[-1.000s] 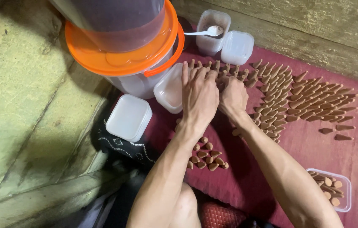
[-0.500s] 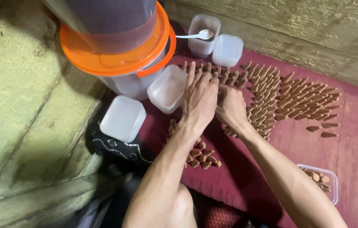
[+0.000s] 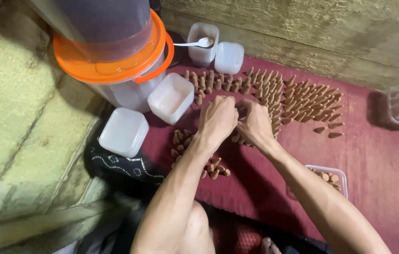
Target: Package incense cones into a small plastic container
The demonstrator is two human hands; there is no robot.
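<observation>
Both bare forearms run up from the near edge w/ elbows apart, converging so the hands meet side by side at mid-scene, touching or nearly so. Left hand (image 3: 217, 120) is palm-down, knuckles up, wrist about straight, fingers curled down and bunched at the far end; tips hidden under the hand, so can't tell if it's pinching anything. Right hand (image 3: 256, 124) sits just right of it, back of hand up, fingers bent down and inward toward the left hand, wrist cocked slightly left, grip likewise hidden.
</observation>
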